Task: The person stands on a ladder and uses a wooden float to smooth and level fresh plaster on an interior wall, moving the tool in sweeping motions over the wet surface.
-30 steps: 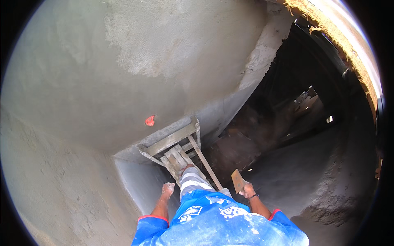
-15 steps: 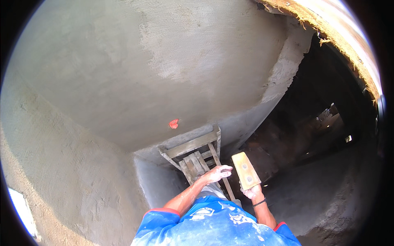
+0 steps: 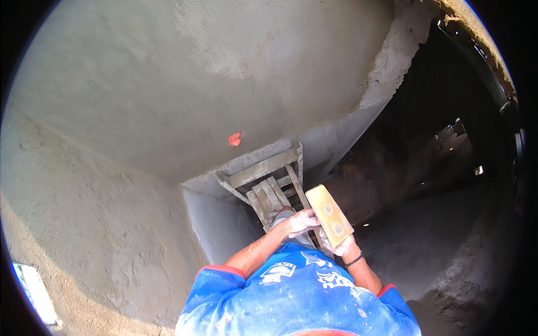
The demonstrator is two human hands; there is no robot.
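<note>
A flat yellowish rectangular plastering float [image 3: 329, 215], with two round grey spots on its face, is tilted in front of me. My right hand [image 3: 341, 246] grips it from behind at its lower end, the handle hidden by the board. Against its left edge rests my left hand [image 3: 302, 222], fingers bent together with the tips partly behind the board. Pale plaster coats both hands. A dark bracelet circles my right wrist.
Under me stands a wooden scaffold [image 3: 263, 169] with narrow planks. Grey plastered wall [image 3: 168, 95] rises ahead, bearing a red patch [image 3: 234, 139]. Another rough wall [image 3: 106, 213] is at left. To the right lies a dark, deep space [image 3: 403, 168] beyond a ragged plaster edge.
My left hand has moved right and come up to the float, its fingers now bent at the edge. The float has shifted slightly left and up, toward that hand.
</note>
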